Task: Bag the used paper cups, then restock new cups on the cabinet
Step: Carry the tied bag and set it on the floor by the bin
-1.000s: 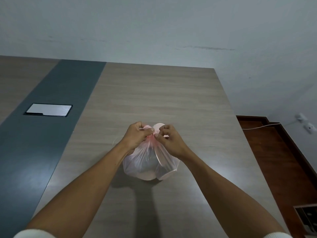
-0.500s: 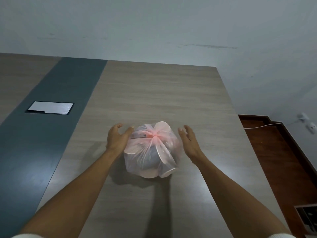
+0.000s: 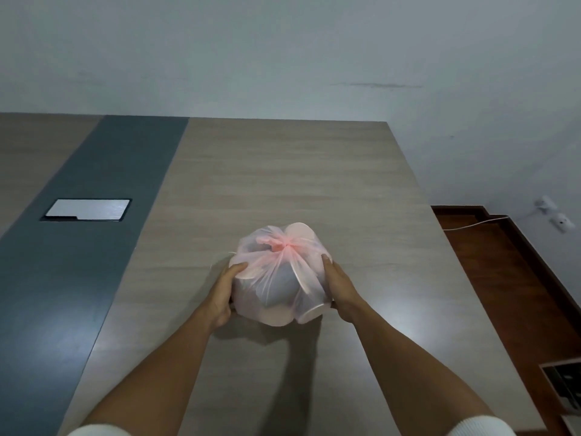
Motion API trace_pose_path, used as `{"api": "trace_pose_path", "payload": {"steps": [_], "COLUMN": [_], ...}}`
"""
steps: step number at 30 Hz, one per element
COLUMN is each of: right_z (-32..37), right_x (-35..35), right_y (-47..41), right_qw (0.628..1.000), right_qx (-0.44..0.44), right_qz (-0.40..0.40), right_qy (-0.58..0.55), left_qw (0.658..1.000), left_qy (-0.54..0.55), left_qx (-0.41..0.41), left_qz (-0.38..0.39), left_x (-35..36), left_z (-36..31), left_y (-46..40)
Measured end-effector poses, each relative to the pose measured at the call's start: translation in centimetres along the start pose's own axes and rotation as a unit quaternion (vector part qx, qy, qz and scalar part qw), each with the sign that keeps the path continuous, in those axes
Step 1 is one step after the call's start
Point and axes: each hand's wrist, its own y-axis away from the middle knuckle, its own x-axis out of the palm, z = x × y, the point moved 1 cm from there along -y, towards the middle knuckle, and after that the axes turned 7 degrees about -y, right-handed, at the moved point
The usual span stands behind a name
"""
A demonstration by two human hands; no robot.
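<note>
A thin pink plastic bag (image 3: 279,278), knotted at its top, sits on the wooden table (image 3: 283,171) in front of me. Several white paper cups show through the film, pressed against its sides. My left hand (image 3: 224,291) cups the bag's left side and my right hand (image 3: 341,287) cups its right side, both palms against the plastic. I cannot tell whether the bag rests on the table or is just off it.
A dark grey strip (image 3: 85,240) runs along the table's left part, with a silver cable hatch (image 3: 86,209) set in it. The table's right edge drops to a brown floor (image 3: 515,294). A white wall stands behind, with sockets (image 3: 555,215) low on the right.
A second ago both hands pinched the knot at the bag's top. They let go, spread to either side, and now close in against the bag's sides lower down.
</note>
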Motion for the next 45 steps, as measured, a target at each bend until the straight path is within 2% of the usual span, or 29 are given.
{"api": "trace_pose_path", "payload": {"steps": [8,16,22,28,36,39,45], "right_z": [1.4,3.3,2.8,1.1,-2.6,-3.8,-5.5], "right_x": [-0.8,-9.3,-21.7,-37.5,-57.0,-62.5,-71.0], "right_y": [2.9,8.1,13.1,19.3,25.6,27.1,28.9], "right_qw": [0.997,0.981,0.958,0.929,0.905,0.893,0.880], "right_qx": [-0.074,-0.147,-0.191,-0.234,-0.209,-0.202,-0.197], "right_qz": [-0.038,-0.128,-0.210,-0.287,-0.369,-0.400,-0.426], "right_qy": [-0.007,-0.018,-0.030,-0.009,-0.025,-0.042,-0.077], "left_qw": [0.997,0.985,0.968,0.951,0.924,0.906,0.886], "left_qy": [-0.043,-0.100,-0.134,-0.161,-0.174,-0.186,-0.208], "left_qx": [0.059,0.092,0.131,0.141,0.152,0.157,0.163], "left_qz": [0.022,0.106,0.165,0.223,0.304,0.346,0.381], "left_x": [1.6,11.5,24.7,40.4,59.7,65.3,75.6], "left_z": [-2.8,-5.8,-4.9,-0.4,6.7,8.5,10.4], "left_y": [0.3,3.1,6.8,11.4,16.6,17.6,18.7]}}
